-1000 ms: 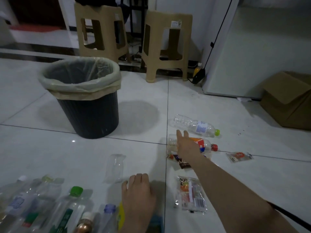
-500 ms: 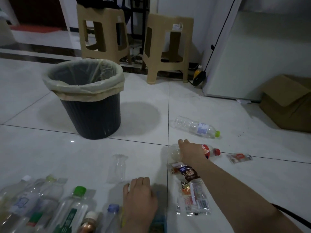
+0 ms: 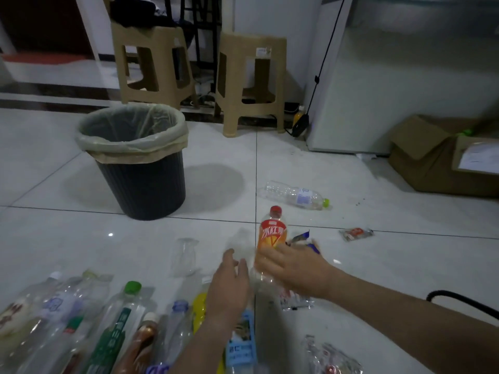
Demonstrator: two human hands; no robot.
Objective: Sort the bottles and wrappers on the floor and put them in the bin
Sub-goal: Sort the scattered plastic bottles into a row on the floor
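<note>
- White tiled floor [image 3: 378,279]: everything below lies or stands on it.
- Black bin [image 3: 145,190]: stands upright at the left and is lined with a pale bag. It is well apart from both hands.
- Two tan stools [image 3: 251,82]: stand behind the bin by the wall.
- Cardboard box [image 3: 432,163]: sits at the far right with its flaps open.
- Row of bottles [image 3: 118,325]: lie side by side at the lower left, caps pointing away from the person.
- Right grip [image 3: 294,268]: its fingers are curled round the clear lower part of the red-capped bottle [image 3: 272,233]. The bottle is held off the floor, roughly upright with its cap up.
- Left grip [image 3: 229,290]: loosely spread and holding nothing, just beside that bottle's base. I cannot tell whether it touches the bottle.
- Green-capped bottle [image 3: 297,195]: a clear one lying on its side beyond the hands, right of the bin.
- Clear cup [image 3: 185,255]: lies left of the hands.
- Blue wrapper [image 3: 303,237]: shows just behind the right grip.
- Small red wrapper [image 3: 356,234]: lies flat further right, alone.
- More clear wrappers [image 3: 329,357]: lie under the right forearm.
</note>
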